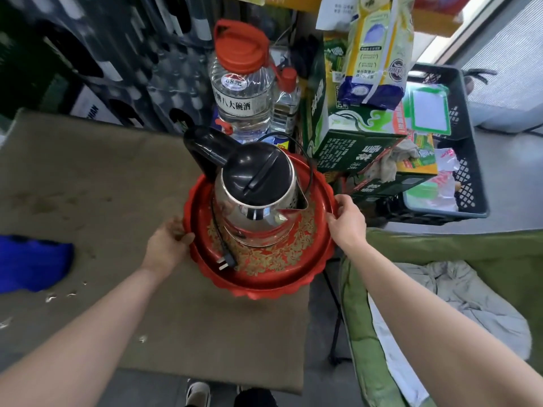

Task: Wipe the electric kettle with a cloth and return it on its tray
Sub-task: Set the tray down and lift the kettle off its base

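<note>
- The steel kettle, black lid shut, stands upright on the red tray with the gold pattern; its handle points up and left, its spout to my right.
- Its black cord trails down the tray's left side, the plug lying on the tray floor.
- My left hand grips the tray's left rim, fingers curled over the edge.
- My right hand holds the right rim, thumb on top.
- The tray sits at the right edge of a brown-covered table, partly overhanging it.
- A blue cloth lies at the table's left edge, well apart from the tray.
- Behind the kettle stands a clear jug with a red cap.
</note>
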